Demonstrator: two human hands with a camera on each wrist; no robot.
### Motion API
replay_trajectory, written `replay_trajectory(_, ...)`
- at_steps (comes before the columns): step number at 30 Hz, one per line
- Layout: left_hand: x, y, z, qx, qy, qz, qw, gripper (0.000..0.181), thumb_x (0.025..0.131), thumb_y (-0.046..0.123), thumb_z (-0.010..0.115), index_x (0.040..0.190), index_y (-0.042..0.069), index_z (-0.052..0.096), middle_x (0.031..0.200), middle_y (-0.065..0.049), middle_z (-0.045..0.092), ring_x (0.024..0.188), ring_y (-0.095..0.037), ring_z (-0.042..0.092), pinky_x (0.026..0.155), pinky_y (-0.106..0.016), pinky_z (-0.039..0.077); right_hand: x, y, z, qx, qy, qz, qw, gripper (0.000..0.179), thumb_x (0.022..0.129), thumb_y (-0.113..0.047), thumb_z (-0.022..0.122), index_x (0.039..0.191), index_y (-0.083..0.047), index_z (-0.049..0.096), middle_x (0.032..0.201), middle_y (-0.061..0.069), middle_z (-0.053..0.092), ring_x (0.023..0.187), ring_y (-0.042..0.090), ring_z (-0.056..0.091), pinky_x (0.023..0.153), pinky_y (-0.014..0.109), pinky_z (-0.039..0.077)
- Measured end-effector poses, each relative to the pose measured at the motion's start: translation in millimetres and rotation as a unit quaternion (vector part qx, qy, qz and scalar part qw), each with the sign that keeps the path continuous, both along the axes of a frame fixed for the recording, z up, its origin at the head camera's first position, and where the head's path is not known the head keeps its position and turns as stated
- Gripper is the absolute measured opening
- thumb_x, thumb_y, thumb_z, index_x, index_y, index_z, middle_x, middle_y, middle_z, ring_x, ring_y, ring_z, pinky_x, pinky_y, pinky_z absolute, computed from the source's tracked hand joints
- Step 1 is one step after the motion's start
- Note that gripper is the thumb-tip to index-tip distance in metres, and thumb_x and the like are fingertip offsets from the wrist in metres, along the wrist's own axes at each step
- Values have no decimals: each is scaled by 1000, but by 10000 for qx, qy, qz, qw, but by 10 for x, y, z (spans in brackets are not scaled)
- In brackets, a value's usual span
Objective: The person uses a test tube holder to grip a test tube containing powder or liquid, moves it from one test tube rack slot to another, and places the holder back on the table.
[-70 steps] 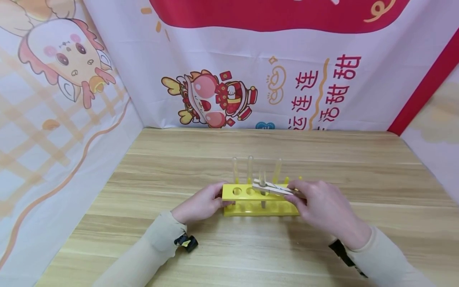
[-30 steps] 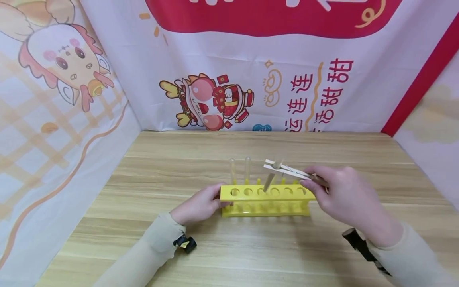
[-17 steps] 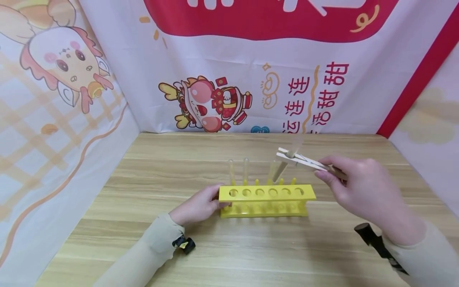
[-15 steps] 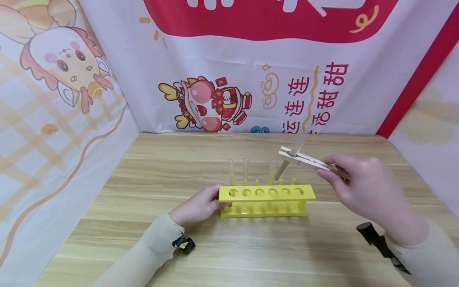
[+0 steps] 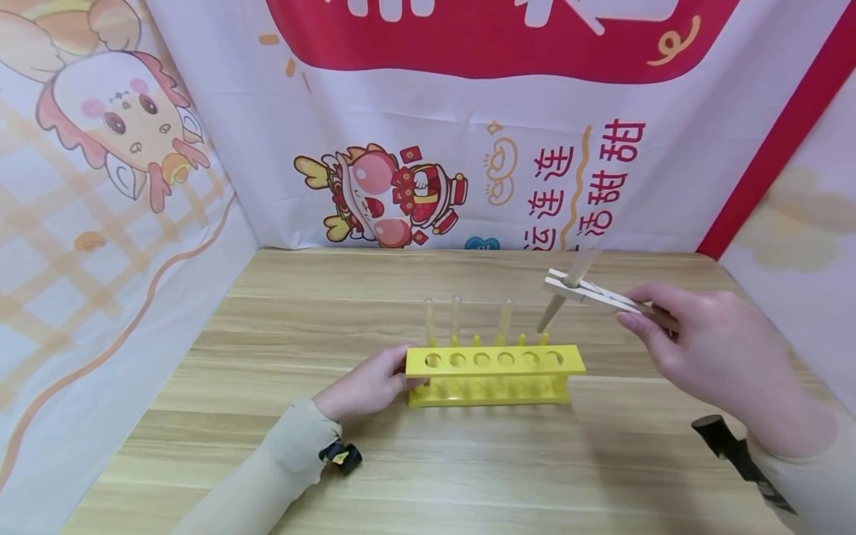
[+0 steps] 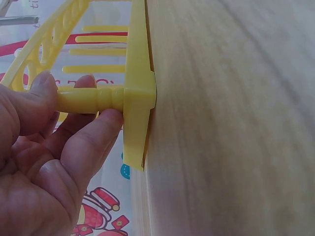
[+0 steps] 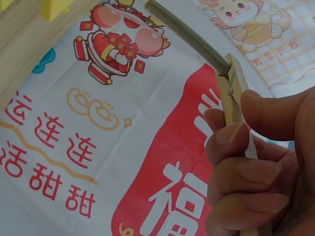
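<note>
I note the yellow rack on the surface, left hand gripping its left end; right hand holding the wooden clamp, tilted test tube within, above far right. Judged step: tube transfer; next requires steady clamping.

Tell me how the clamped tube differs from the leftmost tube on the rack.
The clamped tube sits in the wooden clamp; the leftmost tube stands on the yellow rack. The clamped tube tilts; the leftmost tube is near upright. The clamped tube looks dark below the clamp; the leftmost tube looks clear. Both are slim.
</note>
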State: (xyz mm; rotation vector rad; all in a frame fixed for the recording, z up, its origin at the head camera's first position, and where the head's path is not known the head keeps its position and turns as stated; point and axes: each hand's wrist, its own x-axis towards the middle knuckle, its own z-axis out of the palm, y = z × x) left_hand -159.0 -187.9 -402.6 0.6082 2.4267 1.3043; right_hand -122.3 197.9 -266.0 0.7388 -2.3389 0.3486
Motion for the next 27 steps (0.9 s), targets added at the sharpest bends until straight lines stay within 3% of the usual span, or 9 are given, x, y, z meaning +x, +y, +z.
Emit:
replay_trajectory(8,6,-4,-9,-6,-55,57,10000,24,99,11,60,123,16,60,120,3,64,108,-14,58,95,-39,48,-13,89,-28,-2,-74,85,9999,13,83,-22,78,90,-16,70,60,-17,48,49,1,35,45,27,32)
replay_trajectory(16,7,-4,4,-46,-5,60,10000,23,99,10,60,121,15,60,117,3,65,106,-14,59,94,-38,49,3,128,-65,116,-238,-120,9996,19,75,-14,82,87,-16,68,58,-17,46,48,2,34,45,29,31)
replay_trajectory(27,-2,-2,-11,-46,-20,32,10000,22,99,11,60,121,15,60,118,3,65,107,-14,58,94,-38,49,-4,136,-180,317,-320,-354,9984,22,72,-18,83,89,-17,69,56,-17,46,45,6,31,42,29,25)
